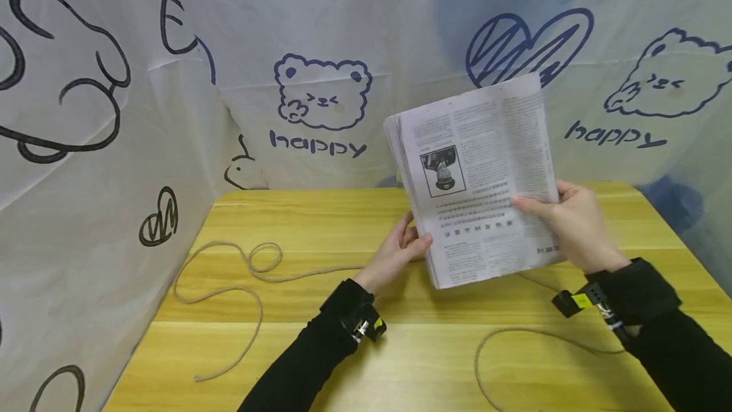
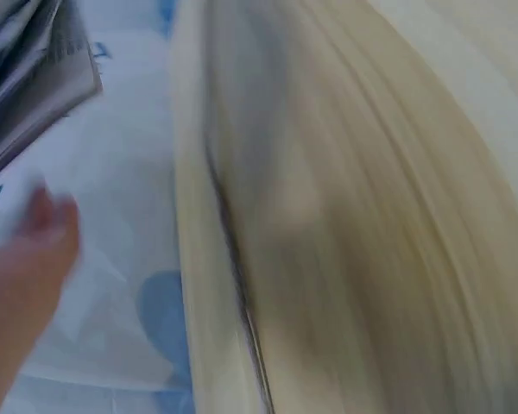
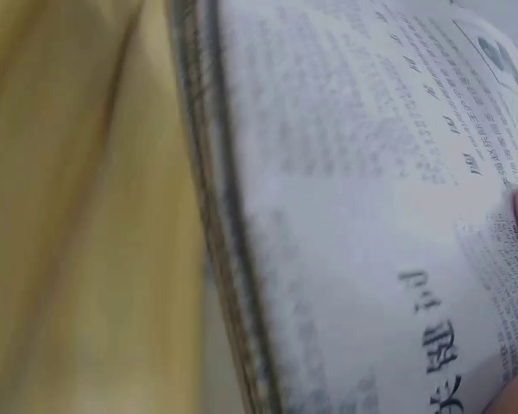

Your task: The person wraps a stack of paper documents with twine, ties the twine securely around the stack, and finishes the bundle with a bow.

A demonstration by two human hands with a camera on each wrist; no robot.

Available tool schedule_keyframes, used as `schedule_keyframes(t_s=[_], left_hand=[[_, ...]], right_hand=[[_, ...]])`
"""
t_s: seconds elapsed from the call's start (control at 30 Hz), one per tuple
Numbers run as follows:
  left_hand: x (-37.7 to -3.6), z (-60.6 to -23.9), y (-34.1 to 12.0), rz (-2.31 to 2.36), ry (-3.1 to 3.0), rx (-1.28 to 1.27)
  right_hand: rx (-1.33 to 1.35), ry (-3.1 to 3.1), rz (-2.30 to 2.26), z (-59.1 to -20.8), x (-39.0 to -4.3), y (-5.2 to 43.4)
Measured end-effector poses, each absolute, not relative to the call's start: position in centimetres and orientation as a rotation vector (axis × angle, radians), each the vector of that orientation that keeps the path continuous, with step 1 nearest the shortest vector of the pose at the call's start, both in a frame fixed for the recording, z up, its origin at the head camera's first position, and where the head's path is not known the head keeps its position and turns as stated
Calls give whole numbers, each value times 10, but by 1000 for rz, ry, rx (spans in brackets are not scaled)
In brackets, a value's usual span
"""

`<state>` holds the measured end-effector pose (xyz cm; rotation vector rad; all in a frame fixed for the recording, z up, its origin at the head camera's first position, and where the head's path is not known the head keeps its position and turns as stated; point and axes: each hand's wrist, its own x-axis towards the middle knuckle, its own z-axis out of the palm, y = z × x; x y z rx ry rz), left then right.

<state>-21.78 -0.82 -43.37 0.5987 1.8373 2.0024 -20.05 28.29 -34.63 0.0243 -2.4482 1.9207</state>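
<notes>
A folded stack of newspapers (image 1: pixel 480 177) is raised above the table, tilted, its printed side with a small boxed picture toward me. My right hand (image 1: pixel 577 224) grips its right edge, the thumb lying across the front and the fingers behind. In the right wrist view the layered edge of the newspapers (image 3: pixel 328 216) shows, with the thumb at the far right. My left hand (image 1: pixel 394 250) is at the stack's lower left edge, its thumb overlapping the edge. The left wrist view shows that hand (image 2: pixel 22 285) blurred, with a gap between it and the paper corner.
A thin tan rope (image 1: pixel 260 310) lies in loose curves on the left of the wooden table (image 1: pixel 400 348) and runs behind the papers. More rope (image 1: pixel 532 329) curves at the front right. A white printed cloth (image 1: pixel 320 11) hangs around the back and sides.
</notes>
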Motion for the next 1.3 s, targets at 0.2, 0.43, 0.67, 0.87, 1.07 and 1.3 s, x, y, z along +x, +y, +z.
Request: schedule_keyframes(t_s=[0.2,0.43,0.67,0.87,1.07,1.3], left_hand=[[-214,-429,-3,2159,1817,412],[-211,-431,-12,2125,1908,152],[-203,-432,-43,2003,1922,236],[-205,-436,-71,1743,2235,231],[-208,-449,-79,1356,2633,165],[-210,-458,-79,921,2878,161]], right_hand=[[-30,-2366,2347,-376,-202,255],[277,-2434,2401,-401,-198,248],[540,-2594,2299,-407,-194,248],[363,-2800,2091,-417,-199,234],[236,-3003,1745,-435,-211,217],[271,-3161,1202,-450,-215,213]])
